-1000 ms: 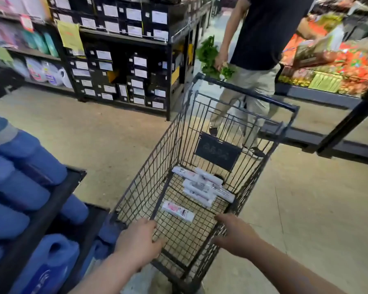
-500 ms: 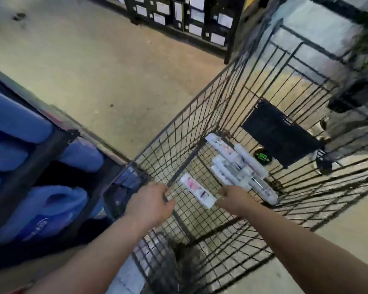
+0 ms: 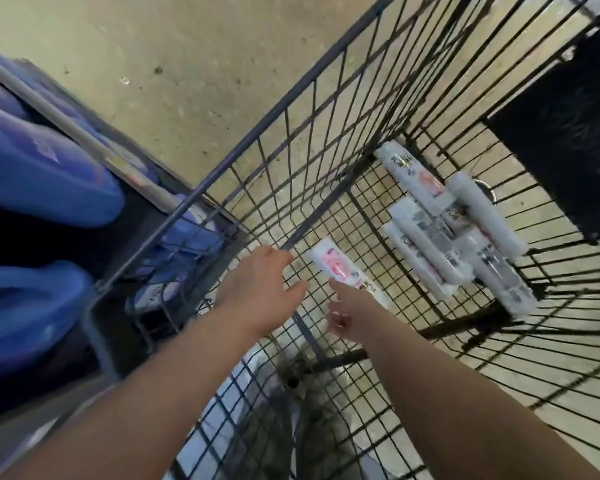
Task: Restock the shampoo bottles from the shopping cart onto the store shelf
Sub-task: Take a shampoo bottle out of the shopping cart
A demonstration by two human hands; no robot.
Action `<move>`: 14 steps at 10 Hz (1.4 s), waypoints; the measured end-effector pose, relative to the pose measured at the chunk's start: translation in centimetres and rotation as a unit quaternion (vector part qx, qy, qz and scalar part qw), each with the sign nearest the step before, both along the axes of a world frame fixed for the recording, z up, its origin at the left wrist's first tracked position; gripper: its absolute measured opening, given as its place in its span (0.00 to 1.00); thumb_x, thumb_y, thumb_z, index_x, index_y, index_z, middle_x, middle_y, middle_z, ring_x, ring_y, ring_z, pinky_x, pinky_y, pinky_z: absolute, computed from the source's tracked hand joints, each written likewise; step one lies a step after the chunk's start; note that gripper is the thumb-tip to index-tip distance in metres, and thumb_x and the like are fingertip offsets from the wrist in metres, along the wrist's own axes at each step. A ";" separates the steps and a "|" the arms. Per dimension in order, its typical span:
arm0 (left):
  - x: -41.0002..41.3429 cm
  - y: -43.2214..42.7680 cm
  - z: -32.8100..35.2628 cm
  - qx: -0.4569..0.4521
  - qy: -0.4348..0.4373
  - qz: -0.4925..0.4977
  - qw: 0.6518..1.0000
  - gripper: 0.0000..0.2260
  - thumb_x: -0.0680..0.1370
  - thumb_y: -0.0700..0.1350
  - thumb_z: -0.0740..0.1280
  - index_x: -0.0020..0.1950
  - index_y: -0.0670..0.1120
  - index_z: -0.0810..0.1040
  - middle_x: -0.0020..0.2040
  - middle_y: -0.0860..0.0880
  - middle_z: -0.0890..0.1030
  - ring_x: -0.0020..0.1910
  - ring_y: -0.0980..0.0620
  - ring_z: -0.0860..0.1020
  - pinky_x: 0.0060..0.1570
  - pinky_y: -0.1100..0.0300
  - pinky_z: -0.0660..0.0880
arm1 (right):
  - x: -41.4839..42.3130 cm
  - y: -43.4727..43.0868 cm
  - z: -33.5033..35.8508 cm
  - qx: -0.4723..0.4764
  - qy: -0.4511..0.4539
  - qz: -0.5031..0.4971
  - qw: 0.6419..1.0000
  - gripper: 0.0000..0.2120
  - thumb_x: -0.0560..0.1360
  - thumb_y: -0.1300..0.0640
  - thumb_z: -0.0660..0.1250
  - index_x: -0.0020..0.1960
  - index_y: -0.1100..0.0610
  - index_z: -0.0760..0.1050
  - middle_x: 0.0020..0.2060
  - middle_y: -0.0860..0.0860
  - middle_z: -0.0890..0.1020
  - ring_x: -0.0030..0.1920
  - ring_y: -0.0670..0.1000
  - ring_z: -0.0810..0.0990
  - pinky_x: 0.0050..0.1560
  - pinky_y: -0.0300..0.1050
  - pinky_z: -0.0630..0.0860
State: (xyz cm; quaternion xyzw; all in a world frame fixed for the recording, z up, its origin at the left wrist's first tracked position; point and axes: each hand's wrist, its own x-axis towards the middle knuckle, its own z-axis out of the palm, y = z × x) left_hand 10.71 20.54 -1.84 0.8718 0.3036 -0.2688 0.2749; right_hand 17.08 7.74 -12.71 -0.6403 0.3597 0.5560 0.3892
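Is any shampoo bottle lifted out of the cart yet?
No, all the bottles lie on the cart floor, and both the left hand and right hand are open.

Your right hand covers the near end of the pink bottle, so its grip can't be told. Labels on the bottle pile beyond that bottle blur. The sign above the pile runs off frame.
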 end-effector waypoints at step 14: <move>-5.7 4.0 11.5 -0.026 -0.087 0.030 0.995 0.30 0.76 0.59 0.63 0.75 0.54 0.58 0.72 0.52 0.67 0.68 0.50 0.69 0.63 0.53 0.70 | -1.9 -0.1 22.3 0.208 -0.318 0.027 0.925 0.22 0.69 0.62 0.72 0.59 0.52 0.68 0.54 0.54 0.80 0.53 0.57 0.80 0.57 0.62 0.76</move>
